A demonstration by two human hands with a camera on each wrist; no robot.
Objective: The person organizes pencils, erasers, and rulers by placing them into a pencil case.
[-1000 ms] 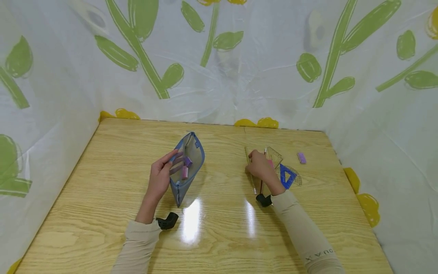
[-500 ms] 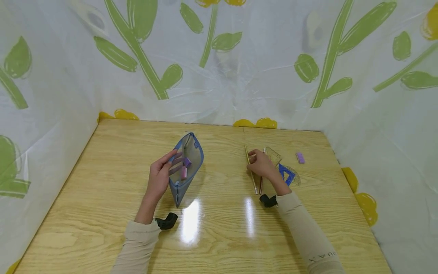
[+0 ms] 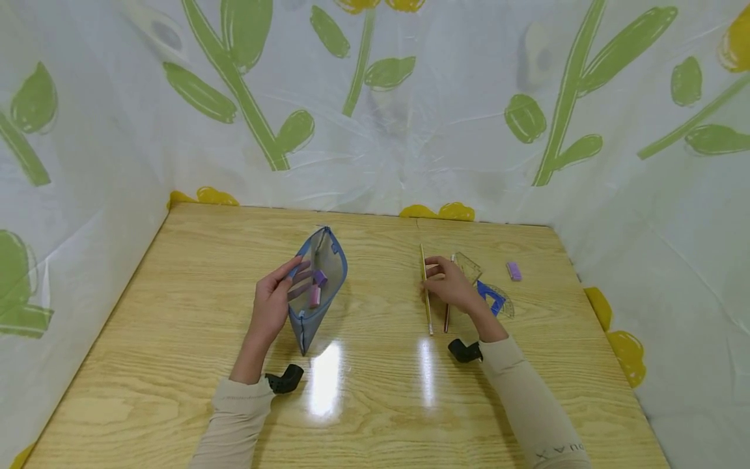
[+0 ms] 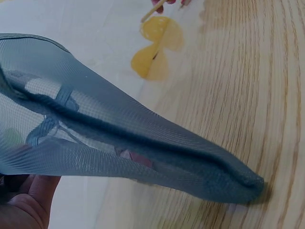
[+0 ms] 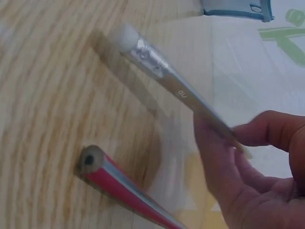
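The right hand [image 3: 451,287] pinched the gold pencil [image 5: 185,92] between thumb and fingers; its long axis ran fore-and-aft, eraser end [image 5: 126,39] projecting nearward from the grip. The left hand [image 3: 273,303] gripped the mesh pouch [image 3: 313,323].

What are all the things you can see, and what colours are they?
Mesh pouch: one, blue, left of middle
Eraser-like blocks: two seen, purple and pinkish, inside the pouch
Loose block: one, purple, right side of the table
Gold pencil: one, gold with white eraser, in the right hand
Striped pencil: one, red and pale, on the table
Set squares: two, one blue, one clear, beside the right hand
Protractor: one, clear, by the blue set square
Table: one, light wood, underneath
Wall sheeting: white, green and yellow plants, around the table
Wrist gadgets: two, black, at the wrists
Sleeves: two, beige, on the arms
Hands: two, bare; left hand on the pouch
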